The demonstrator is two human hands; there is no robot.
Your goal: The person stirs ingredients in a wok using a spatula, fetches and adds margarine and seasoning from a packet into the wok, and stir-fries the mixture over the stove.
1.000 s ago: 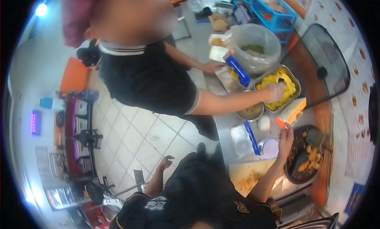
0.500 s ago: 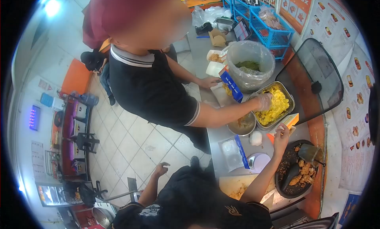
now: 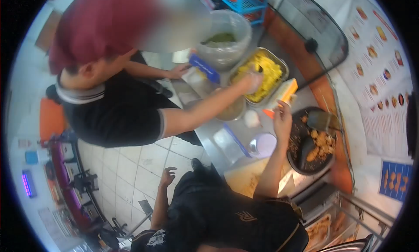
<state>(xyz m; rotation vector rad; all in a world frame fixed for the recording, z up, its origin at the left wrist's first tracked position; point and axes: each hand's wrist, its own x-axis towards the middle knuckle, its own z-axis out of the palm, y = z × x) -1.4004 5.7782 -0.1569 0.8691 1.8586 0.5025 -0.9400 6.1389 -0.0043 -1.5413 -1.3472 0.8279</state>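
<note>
Yellow food point(image 3: 269, 71) fills the rectangular steel tray point(image 3: 286, 69) at our right hand's point(image 3: 283, 116) eleven o'clock; the fingers seemingly pinch the orange-and-white cardboard box point(image 3: 286, 91). Our left hand point(image 3: 168, 176) hangs empty beside the grey tabletop point(image 3: 210, 132).

Bright indoor light, mild blur, dark-rimmed fisheye distortion.
</note>
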